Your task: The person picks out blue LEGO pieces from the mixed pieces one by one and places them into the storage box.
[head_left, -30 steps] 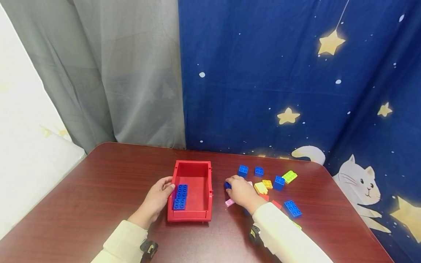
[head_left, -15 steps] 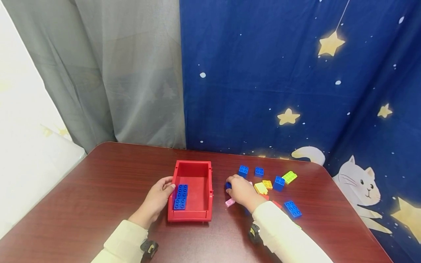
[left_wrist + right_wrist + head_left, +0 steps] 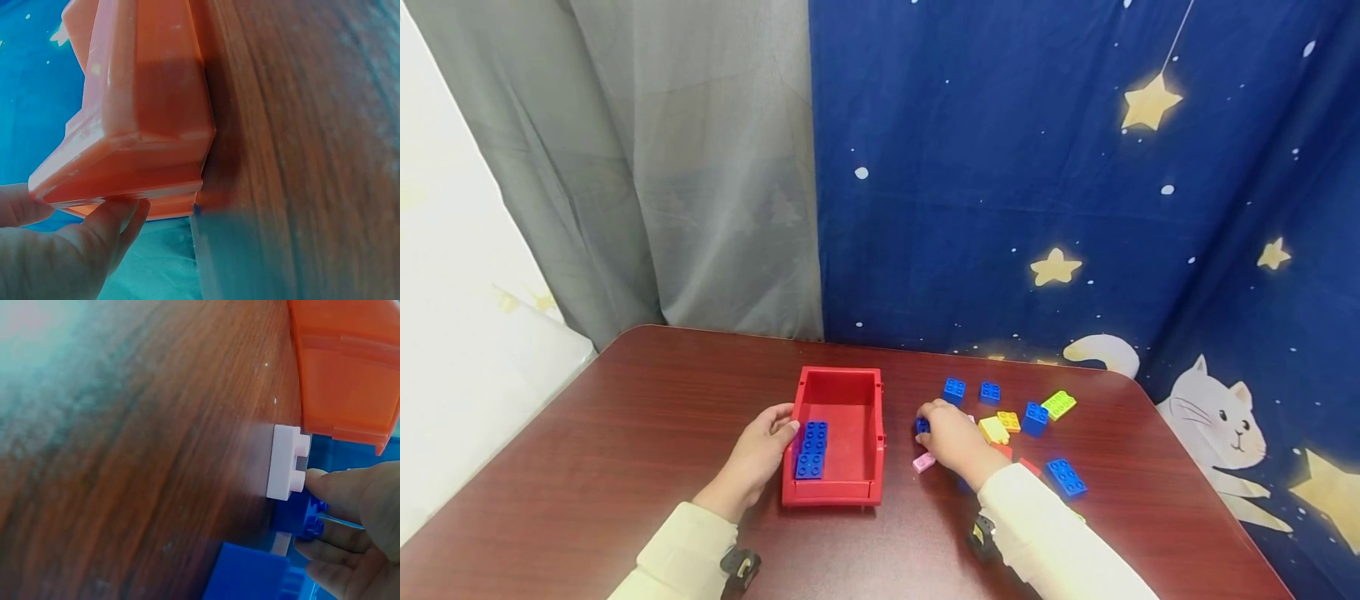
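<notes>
A red bin [image 3: 850, 433] stands mid-table with blue bricks [image 3: 812, 450] along its left inner side. My left hand [image 3: 752, 454] grips the bin's left wall, thumb at the rim; the left wrist view shows the hand [image 3: 75, 250] pinching the bin's edge [image 3: 150, 156]. Right of the bin, my right hand [image 3: 958, 440] pinches a small blue brick [image 3: 922, 425] on the table. In the right wrist view, thumb and fingers of the hand [image 3: 356, 525] are around that blue brick [image 3: 297, 515], beside a pink brick [image 3: 284, 462].
Loose bricks lie around and beyond my right hand: blue [image 3: 954, 391], yellow [image 3: 993, 430], green [image 3: 1059, 405], a larger blue one [image 3: 1066, 477], and red ones partly hidden by the arm. Curtains [image 3: 925, 208] hang behind the table [image 3: 647, 400].
My right hand has shifted very slightly to the right with the blue brick. My left hand and the bin have stayed in place.
</notes>
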Motion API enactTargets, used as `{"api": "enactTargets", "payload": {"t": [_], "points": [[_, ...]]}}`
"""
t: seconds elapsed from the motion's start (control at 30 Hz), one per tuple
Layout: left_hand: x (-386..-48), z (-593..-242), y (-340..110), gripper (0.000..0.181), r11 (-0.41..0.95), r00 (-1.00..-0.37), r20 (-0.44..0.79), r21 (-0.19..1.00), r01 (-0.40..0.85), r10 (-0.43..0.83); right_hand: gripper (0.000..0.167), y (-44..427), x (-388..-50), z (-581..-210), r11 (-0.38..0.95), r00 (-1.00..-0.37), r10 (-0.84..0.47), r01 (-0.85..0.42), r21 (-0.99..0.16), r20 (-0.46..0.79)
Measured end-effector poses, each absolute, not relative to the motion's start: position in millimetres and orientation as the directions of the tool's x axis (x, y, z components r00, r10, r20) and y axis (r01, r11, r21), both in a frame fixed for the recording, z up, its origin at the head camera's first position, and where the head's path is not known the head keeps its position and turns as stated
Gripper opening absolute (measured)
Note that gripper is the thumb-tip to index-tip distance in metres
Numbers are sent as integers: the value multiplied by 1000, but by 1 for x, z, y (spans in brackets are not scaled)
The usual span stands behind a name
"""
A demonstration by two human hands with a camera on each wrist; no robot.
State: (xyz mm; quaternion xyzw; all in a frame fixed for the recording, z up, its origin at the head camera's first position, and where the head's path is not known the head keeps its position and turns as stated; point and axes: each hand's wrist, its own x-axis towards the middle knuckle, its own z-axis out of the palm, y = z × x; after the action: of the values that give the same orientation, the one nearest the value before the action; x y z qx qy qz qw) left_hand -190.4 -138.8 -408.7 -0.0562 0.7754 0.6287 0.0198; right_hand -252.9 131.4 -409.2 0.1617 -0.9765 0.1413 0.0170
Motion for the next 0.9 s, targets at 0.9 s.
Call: {"api": "enactTargets", "payload": {"t": [0.9], "points": [[-190, -407, -139, 47, 208, -991, -119, 970, -129, -60, 40, 131, -224, -391, 873, -939, -286, -337, -353, 189]]}}
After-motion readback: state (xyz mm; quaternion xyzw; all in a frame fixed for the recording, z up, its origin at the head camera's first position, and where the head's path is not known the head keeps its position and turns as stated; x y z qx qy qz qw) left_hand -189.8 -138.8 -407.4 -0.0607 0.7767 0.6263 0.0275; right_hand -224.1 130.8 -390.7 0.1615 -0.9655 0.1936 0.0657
